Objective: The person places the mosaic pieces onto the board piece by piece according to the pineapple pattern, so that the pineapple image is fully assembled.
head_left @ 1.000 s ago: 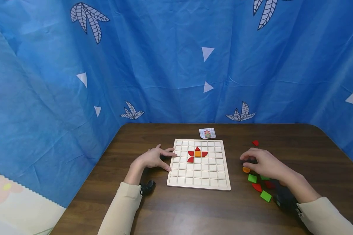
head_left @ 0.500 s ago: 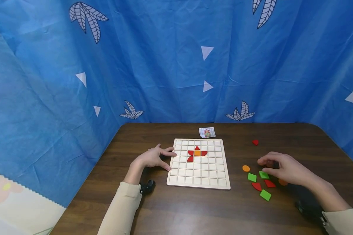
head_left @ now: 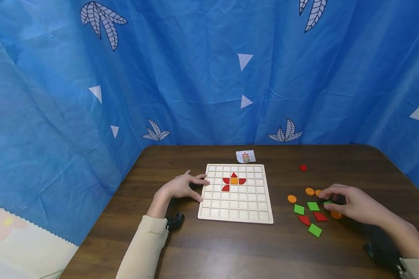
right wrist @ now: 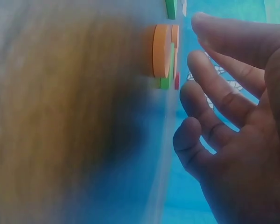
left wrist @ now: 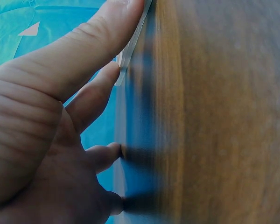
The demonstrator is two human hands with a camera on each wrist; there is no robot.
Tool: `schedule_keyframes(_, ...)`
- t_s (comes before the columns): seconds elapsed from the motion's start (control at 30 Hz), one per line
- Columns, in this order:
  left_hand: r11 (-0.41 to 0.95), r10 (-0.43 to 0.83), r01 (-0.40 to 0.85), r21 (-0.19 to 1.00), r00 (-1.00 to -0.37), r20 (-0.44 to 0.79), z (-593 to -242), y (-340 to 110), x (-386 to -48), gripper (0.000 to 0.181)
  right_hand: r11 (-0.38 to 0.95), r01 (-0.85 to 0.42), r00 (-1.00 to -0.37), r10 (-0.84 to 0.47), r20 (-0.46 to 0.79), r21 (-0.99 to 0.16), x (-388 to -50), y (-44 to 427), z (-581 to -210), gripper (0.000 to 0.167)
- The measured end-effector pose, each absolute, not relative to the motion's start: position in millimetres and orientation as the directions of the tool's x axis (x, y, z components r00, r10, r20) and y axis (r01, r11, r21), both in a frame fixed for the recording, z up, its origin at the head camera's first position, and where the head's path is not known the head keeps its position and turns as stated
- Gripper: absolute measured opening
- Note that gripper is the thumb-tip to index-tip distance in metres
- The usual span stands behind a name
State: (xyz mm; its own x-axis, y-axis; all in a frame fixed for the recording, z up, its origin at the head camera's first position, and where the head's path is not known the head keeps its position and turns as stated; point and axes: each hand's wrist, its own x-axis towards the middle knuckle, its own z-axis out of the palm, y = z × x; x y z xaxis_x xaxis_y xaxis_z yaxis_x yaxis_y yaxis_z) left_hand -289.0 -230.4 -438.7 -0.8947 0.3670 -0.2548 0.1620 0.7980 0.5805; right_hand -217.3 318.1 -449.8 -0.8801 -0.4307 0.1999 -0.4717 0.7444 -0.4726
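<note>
My left grip [head_left: 185, 186] rests at the left edge of a pale gridded board [head_left: 244, 209], thumb and fingers spread apart. On the board, an orange square tile [head_left: 234, 181] sits beneath a red triangle tile [head_left: 233, 175]; rounded red tiles [head_left: 225, 188] lie to either side of it, with another below the left one. My right grip [head_left: 349, 203] is over the loose pieces to the right of the board, fingers bent but thumb and fingertips apart, clamped on nothing. A partly hidden green tile [head_left: 328, 202] lies under them, an orange disc [head_left: 336, 214] just beside. More green tiles, red tiles and orange discs lie near on the bench [head_left: 230, 252]. A patterned card [head_left: 246, 156] lies just beyond the board.
</note>
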Motion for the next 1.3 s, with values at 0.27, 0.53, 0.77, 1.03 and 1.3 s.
schedule_keyframes(0.27, 0.806, 0.372, 0.175, 0.566, -0.893, -0.253, -441, -228, -289, 0.061, 0.694, -0.522, -0.847, -0.489, 0.208, -0.495, -213, 336, -458, 0.025)
schedule_keyframes(0.53, 0.797, 0.378, 0.178, 0.577, -0.892, -0.248, -439, -230, -289, 0.061, 0.665, -0.532, -0.827, -0.541, 0.153, -0.524, -208, 352, -463, 0.024)
schedule_keyframes(0.77, 0.792, 0.394, 0.194, 0.579, -0.886, -0.242, -440, -232, -290, 0.062, 0.644, -0.537, -0.818, -0.555, 0.150, -0.545, -208, 353, -462, 0.026)
schedule_keyframes(1.03, 0.786, 0.403, 0.201, 0.585, -0.884, -0.238, -441, -233, -290, 0.063, 0.667, -0.512, -0.826, -0.556, 0.096, -0.541, -208, 350, -459, 0.025)
schedule_keyframes(1.3, 0.792, 0.401, 0.200, 0.577, -0.883, -0.245, -438, -231, -290, 0.063, 0.655, -0.540, -0.806, -0.584, 0.100, -0.529, -207, 350, -458, 0.025)
